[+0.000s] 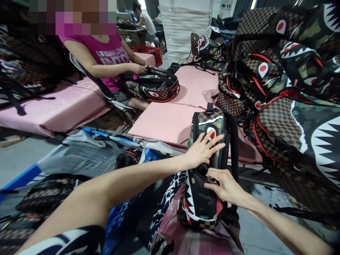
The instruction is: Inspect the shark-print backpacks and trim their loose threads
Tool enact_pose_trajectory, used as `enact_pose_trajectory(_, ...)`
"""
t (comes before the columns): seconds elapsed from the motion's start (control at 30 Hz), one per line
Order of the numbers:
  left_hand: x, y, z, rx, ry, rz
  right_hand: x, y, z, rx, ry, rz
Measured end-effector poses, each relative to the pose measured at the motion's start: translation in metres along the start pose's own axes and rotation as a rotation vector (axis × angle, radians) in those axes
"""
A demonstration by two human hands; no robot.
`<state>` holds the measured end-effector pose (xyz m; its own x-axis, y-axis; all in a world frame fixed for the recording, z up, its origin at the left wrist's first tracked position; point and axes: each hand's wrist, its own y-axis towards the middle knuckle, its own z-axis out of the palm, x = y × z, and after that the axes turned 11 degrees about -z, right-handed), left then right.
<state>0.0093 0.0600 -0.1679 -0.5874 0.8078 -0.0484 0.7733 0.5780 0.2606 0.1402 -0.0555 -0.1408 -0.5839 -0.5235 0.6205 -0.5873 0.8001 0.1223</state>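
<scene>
A backpack (202,202) with camouflage, brown checks, a shark-mouth print and a red eye lies tilted between my lap and the pink table, its narrow side facing up. My left hand (203,150) lies flat with spread fingers over the upper part, partly covering the eye print. Just below, my right hand (224,182) has its thumb and fingers bent in at a dark spot on the bag's side. Which small part they grip there is hidden. A black shoulder strap (234,148) hangs along the bag's right edge.
Pink table (162,122) ahead. A co-worker in a magenta shirt (106,53) handles another backpack (156,86) at left. Similar backpacks (281,120) are piled high at right. A blue-edged bin (87,148) with more bags stands at lower left. A red crate (156,55) is farther back.
</scene>
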Motion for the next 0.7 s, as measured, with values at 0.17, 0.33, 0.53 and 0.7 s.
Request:
enact_pose_trajectory(0.17, 0.006, -0.015, -0.017, -0.017, -0.181, 0.063, -0.001, -0.020, 0.005, -0.054, -0.013, -0.037)
enact_pose_trajectory(0.33, -0.009, -0.073, -0.028, 0.069, -0.349, -0.010, 0.001, -0.036, 0.009, -0.025, -0.094, -0.026)
enact_pose_trajectory(0.53, -0.044, -0.118, -0.016, 0.035, -0.397, -0.244, 0.006, -0.049, 0.032, -0.179, -0.404, -0.153)
enact_pose_trajectory(0.7, -0.062, -0.134, 0.016, -0.277, -0.424, -0.232, 0.008, -0.064, 0.046, -0.243, -0.622, -0.289)
